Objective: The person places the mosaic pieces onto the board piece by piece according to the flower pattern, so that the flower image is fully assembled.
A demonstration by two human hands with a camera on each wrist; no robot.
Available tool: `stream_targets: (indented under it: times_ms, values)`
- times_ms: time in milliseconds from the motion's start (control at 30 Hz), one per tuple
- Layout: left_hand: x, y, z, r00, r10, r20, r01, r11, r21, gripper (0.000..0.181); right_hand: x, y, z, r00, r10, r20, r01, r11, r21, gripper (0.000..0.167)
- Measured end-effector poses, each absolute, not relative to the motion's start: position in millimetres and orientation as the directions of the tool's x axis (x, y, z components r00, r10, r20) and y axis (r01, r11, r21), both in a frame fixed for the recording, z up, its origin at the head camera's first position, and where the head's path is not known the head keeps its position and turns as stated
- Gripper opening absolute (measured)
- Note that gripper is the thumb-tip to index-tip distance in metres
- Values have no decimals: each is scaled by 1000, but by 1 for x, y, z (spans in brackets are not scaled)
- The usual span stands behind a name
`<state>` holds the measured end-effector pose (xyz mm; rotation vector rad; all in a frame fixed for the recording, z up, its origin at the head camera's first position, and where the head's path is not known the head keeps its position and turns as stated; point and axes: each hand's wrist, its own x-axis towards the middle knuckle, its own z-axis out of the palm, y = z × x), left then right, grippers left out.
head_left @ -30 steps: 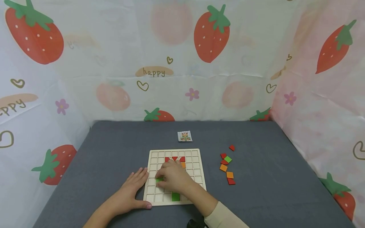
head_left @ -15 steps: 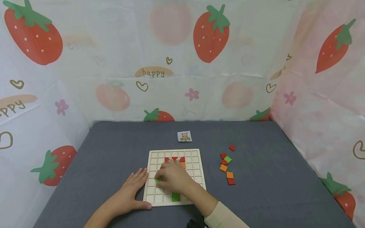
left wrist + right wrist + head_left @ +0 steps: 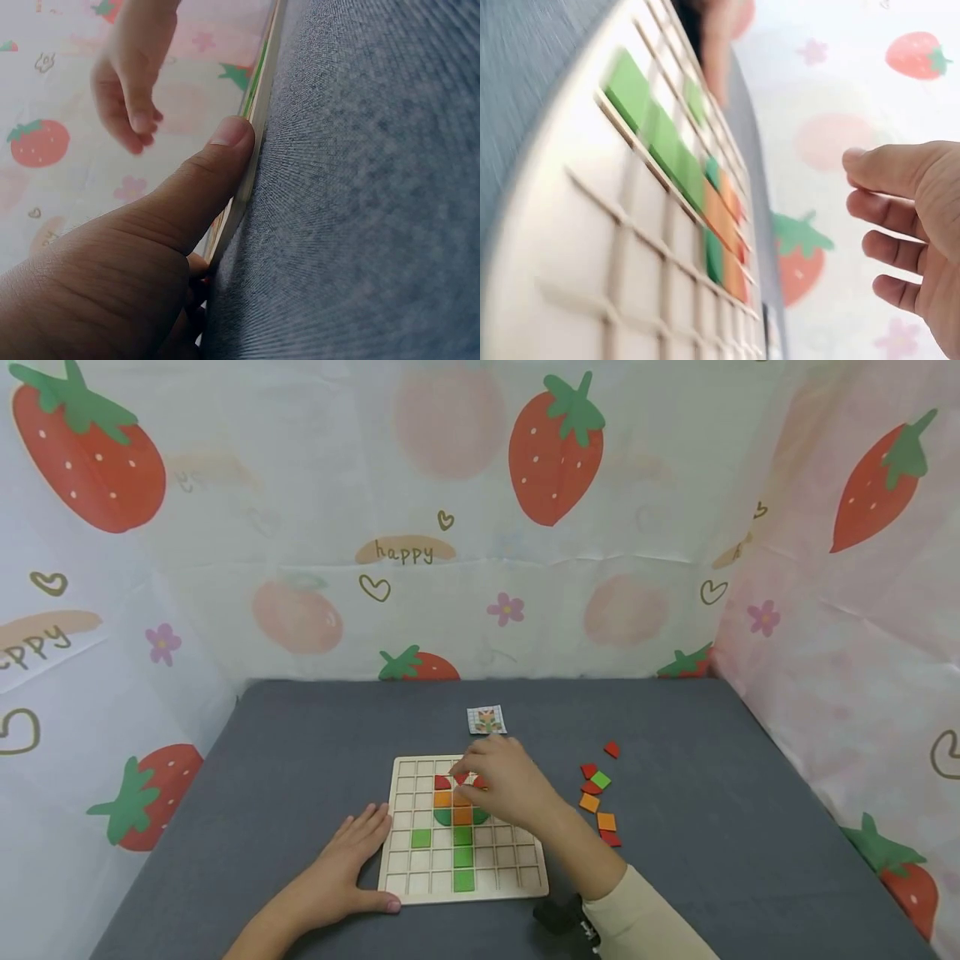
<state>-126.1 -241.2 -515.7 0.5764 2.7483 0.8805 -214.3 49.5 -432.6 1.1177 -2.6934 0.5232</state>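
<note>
A pale wooden grid board (image 3: 510, 885) lies on the table with coloured tiles in its cells. Several green squares run up its middle, and a lone green square (image 3: 421, 838) sits left of them. Higher up are orange squares (image 3: 443, 798), dark green rounded pieces and red pieces, partly hidden by my right hand (image 3: 510, 781). That hand hovers above the board, fingers loosely bent; the right wrist view shows nothing in its fingers (image 3: 892, 169). My left hand (image 3: 341, 864) rests against the board's left edge, its thumb (image 3: 232, 135) touching the near corner.
Loose red, orange and green tiles (image 3: 589, 802) lie in a rough line right of the board. A small pattern card (image 3: 486, 720) lies beyond it. Black gear (image 3: 558, 917) is strapped at my right wrist. Strawberry-printed curtains (image 3: 315, 527) stand behind and at both sides.
My right hand has lifted off the green square at the board's left and moved away and to the right. That square stays in its cell. The left hand has stayed put.
</note>
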Motion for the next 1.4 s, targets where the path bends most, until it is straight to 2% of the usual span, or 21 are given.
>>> stream_targets:
  times_ms: [300,500,700,967,1400]
  values:
    - [-125,-242,-517,-907,415,-75,294,749,594,128,-234,110,-418,-730,-548,408,-667,703,-248,20]
    - [-126,-241,-515,-908,411,-76,290,751,594,128,-248,152,-421,-788,-447,424,-589,748,-305,23]
    - [-126,-241,-515,-907,413,-85,293,761,579,128,-260,187,-426,-863,-331,382,-464,818,-339,26]
    - [-126,-241,-515,-904,419,-83,301,763,572,129,-275,219,-447,-924,-234,303,-346,850,-397,30]
    - [-124,-241,-514,-909,410,-79,294,763,576,128,-290,257,-480,-974,-172,148,-220,877,-427,47]
